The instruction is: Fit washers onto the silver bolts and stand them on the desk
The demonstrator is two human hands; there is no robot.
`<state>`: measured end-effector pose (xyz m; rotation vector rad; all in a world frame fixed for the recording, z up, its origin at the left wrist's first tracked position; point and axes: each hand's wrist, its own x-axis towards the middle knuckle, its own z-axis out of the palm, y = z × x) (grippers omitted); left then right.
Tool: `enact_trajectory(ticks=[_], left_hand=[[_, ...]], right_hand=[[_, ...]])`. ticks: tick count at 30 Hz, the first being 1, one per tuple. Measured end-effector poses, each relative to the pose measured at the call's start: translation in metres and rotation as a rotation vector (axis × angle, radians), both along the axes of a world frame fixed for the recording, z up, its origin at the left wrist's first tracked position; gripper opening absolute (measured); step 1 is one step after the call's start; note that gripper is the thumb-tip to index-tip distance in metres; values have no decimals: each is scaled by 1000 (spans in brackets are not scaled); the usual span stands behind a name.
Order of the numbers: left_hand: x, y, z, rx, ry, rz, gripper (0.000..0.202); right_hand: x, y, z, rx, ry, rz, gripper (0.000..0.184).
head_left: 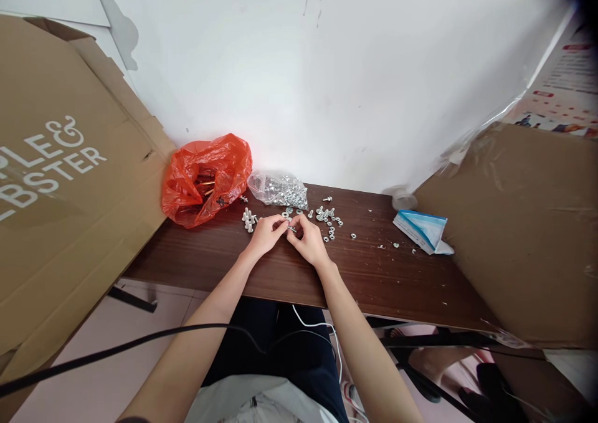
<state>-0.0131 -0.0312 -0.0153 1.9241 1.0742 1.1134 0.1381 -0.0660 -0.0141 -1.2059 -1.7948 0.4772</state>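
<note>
– Your left hand (268,234) and right hand (306,239): fingertips nearly closed, together pinching one small metal fastener (292,228) between them. Risk?
– Slippage. It's tiny, mostly covered; if your pinch loosens, it could drop among loose nuts (332,230) just rightward. Your left hand drifting outward might topple bolts (249,220) standing beside it.

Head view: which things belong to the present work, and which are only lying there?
Likely in the job:
- pinched metal piece
- standing bolts
- loose nuts
- clear hardware bag

Likely just lying about:
- blue-and-white packet
- lettered cardboard
- perhaps the red bag
</note>
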Motion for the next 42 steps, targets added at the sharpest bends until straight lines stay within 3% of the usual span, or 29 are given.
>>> enact_trajectory(ticks=[17, 42], left_hand=[[-2, 7, -6, -150, -203, -81, 21], [0, 7, -6, -204, -306, -90, 19]], right_hand=[[1, 1, -2, 2, 19, 13, 7], [2, 2, -4, 28, 25, 25, 6]])
